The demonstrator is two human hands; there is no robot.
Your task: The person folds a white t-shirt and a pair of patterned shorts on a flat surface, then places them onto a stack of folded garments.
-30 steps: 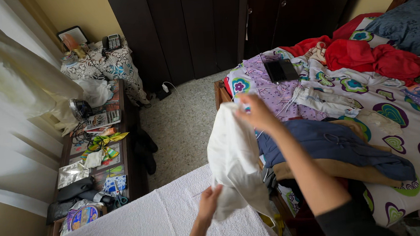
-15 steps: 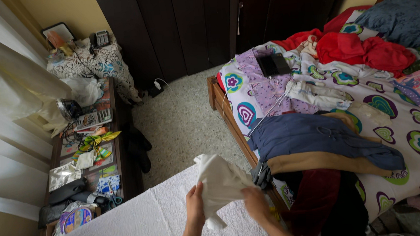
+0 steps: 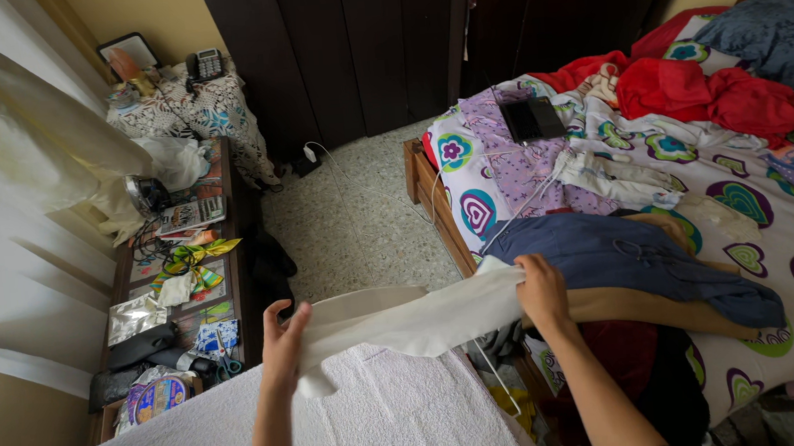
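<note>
Above a white-towelled worktop (image 3: 375,423) beside the cluttered bed (image 3: 755,214), a cream garment (image 3: 405,319) stretches sideways between both hands, left hand (image 3: 284,340) fingers pinching its near end, right hand (image 3: 542,292) fingers clamping its far end slightly higher.

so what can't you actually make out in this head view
- White garment: stretched between the left hand and right hand; its kind and full shape are hidden by its own folds.
- Left-hand fingertips: wrapped behind the cloth.
- Items on the low dark table: too small and crowded to identify.
- Clothes pile on the bed: lower layers are covered by the navy piece.
- Dark flat device: too small to identify.
</note>
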